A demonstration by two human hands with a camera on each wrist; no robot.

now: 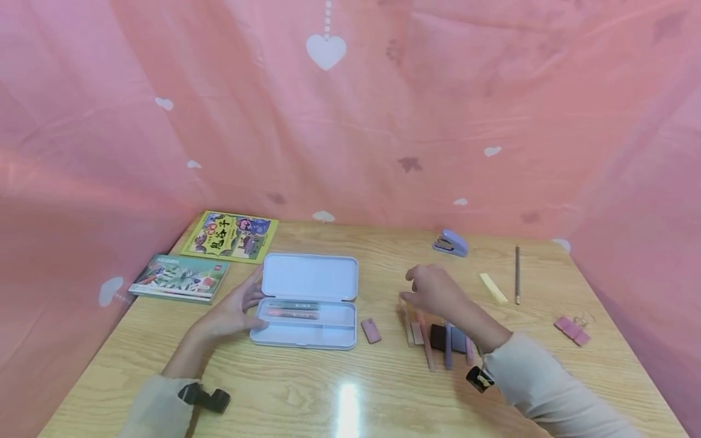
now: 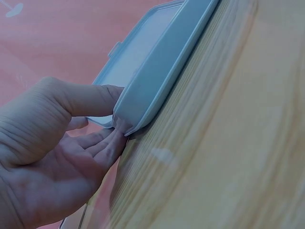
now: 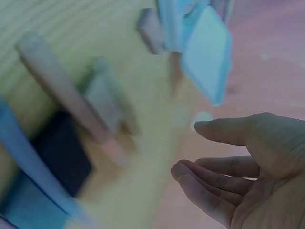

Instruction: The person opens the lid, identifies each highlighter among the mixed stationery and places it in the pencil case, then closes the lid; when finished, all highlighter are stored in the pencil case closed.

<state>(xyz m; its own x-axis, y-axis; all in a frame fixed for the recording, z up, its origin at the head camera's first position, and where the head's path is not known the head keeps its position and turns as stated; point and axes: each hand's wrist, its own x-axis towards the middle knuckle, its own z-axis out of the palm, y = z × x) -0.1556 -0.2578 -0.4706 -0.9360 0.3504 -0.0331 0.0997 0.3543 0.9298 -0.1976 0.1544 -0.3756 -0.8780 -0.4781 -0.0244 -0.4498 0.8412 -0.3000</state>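
Observation:
A pale blue pencil case (image 1: 292, 336) lies with its lid raised; in its upper compartment are a green pen (image 1: 298, 305) and a pink pen (image 1: 292, 314). My left hand (image 1: 232, 311) grips the case's left end, its thumb on the rim and fingers against the end wall in the left wrist view. Over the far ends of several loose pens hovers my right hand (image 1: 438, 292), thumb and fingers apart with nothing between them. Beneath it lie a pink pen (image 1: 429, 353), a purple pen (image 1: 448, 350) and a dark block (image 3: 62, 152), blurred in the right wrist view.
Between case and pens sits a pink eraser (image 1: 370, 330). A purple stapler (image 1: 451, 243), a cream strip (image 1: 493, 288), a pencil (image 1: 517, 275) and a pink binder clip (image 1: 572, 330) lie to the right. Two books, one yellow (image 1: 230, 236) and one green (image 1: 181, 278), are at the back left.

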